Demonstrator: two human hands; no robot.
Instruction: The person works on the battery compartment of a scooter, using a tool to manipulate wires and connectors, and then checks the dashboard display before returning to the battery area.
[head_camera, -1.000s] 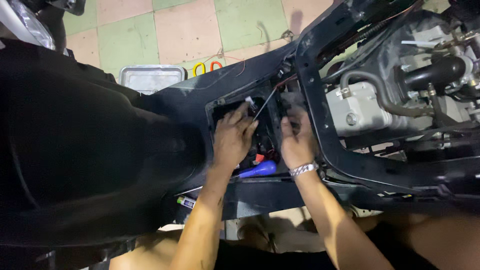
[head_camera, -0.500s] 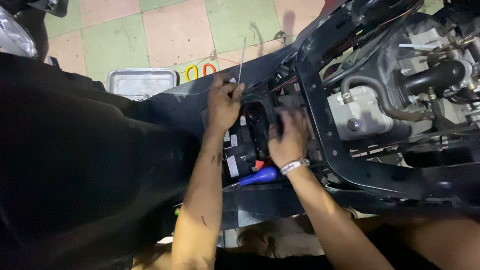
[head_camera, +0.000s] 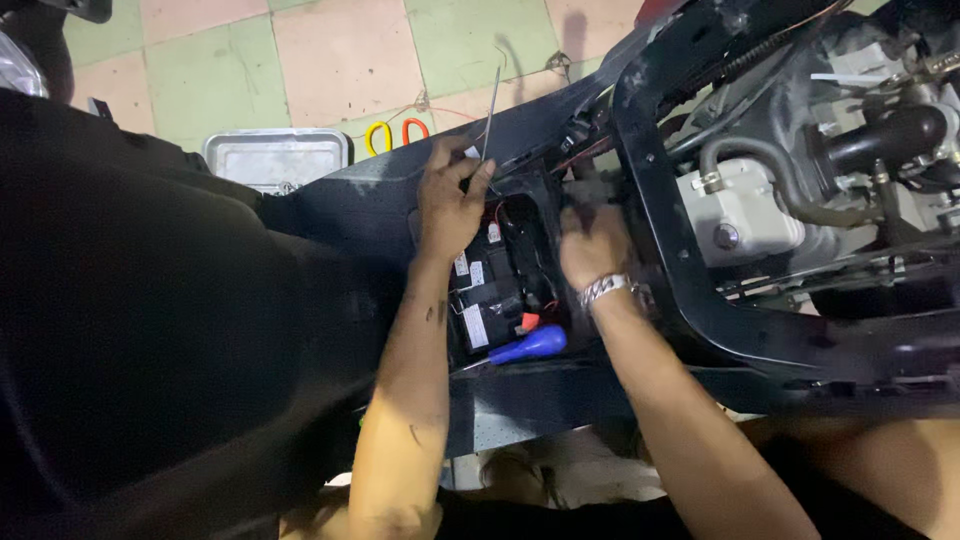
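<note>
My left hand (head_camera: 450, 195) grips a thin metal rod-like tool (head_camera: 490, 105) that points up and away over the black body panel (head_camera: 350, 215) of a motorbike. My right hand (head_camera: 592, 245), with a metal watch band (head_camera: 603, 289) at the wrist, reaches into the open compartment beside the black frame tube (head_camera: 650, 200); its fingertips are hidden. Inside the compartment sits a black battery (head_camera: 495, 290) with white labels and red wiring. A blue-handled screwdriver (head_camera: 528, 347) lies at the compartment's near edge.
A metal tray (head_camera: 275, 157) lies on the tiled floor beyond the bike, with yellow and red-handled pliers (head_camera: 395, 133) next to it. The engine block (head_camera: 740, 215) and hoses fill the right side. The black seat (head_camera: 130, 330) covers the left.
My left hand has come out of the compartment, raising the thin tool above the panel. My right hand stays inside near the frame. The view has shifted slightly.
</note>
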